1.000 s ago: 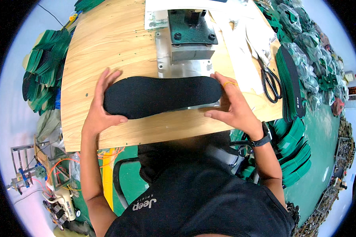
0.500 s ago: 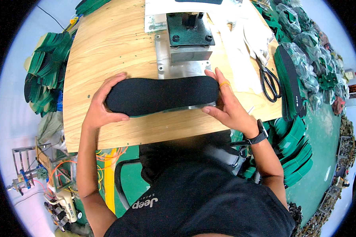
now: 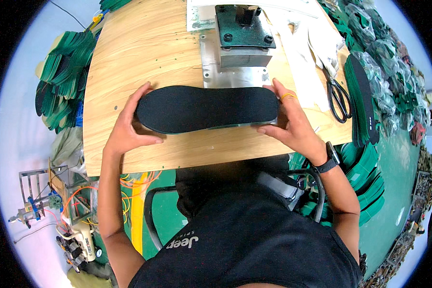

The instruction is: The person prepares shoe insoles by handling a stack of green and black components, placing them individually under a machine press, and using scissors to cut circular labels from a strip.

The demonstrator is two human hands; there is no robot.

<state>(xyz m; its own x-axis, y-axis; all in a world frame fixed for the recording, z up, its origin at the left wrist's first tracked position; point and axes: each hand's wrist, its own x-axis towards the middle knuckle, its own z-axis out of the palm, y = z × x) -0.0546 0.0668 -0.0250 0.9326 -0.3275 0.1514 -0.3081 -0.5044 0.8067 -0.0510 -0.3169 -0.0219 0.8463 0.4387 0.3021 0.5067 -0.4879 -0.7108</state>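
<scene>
A black insole point(image 3: 207, 109) with a thin green lower edge lies crosswise in front of me, its long side toward my body. My left hand point(image 3: 126, 126) grips its wider left end, fingers along the far side and thumb at the near side. Around the narrower right end, my right hand point(image 3: 296, 122) curves the same way, with a yellow ring on one finger and a dark watch point(image 3: 329, 158) on the wrist. Whether more insoles lie under the top one is hidden. Just beyond it, a metal plate point(image 3: 225, 77) carries a block with a bolted dark green top point(image 3: 245, 38).
Black-handled scissors point(image 3: 340, 101) and white cloth strips point(image 3: 297, 67) lie on the wooden table point(image 3: 144, 57) at right. Stacked insoles point(image 3: 362, 101) stand by its right edge, and green stacks point(image 3: 65, 81) rise at left. Orange hoses point(image 3: 144, 181) run below.
The whole view has shifted, so table and tools sit slightly further right and higher. Both hands keep hold of the insole's ends, with little change in its place over the table.
</scene>
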